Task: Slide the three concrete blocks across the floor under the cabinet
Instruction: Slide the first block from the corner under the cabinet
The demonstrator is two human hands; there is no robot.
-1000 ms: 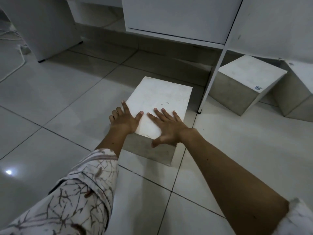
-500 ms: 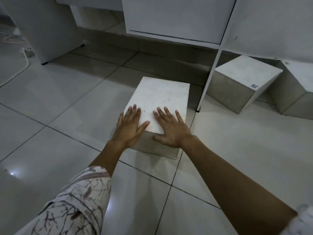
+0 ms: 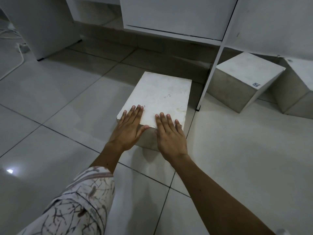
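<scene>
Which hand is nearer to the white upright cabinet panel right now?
Right. The right hand lies on the near right corner of the marked block, just left of the panel's foot. The left hand rests on the block's near left corner, farther away.

Left sleeve (image 3: 74,206): pale cream fabric printed with thin dark brown branching lines and small blotches; a cuff with a visible seam, ending partway along the forearm. Right sleeve (image 3: 282,232): only a small pale edge shows at the lower frame border, pattern not discernible. Both hands bare: left hand (image 3: 129,128), right hand (image 3: 170,134). Forearms uncovered below the sleeves.
</scene>
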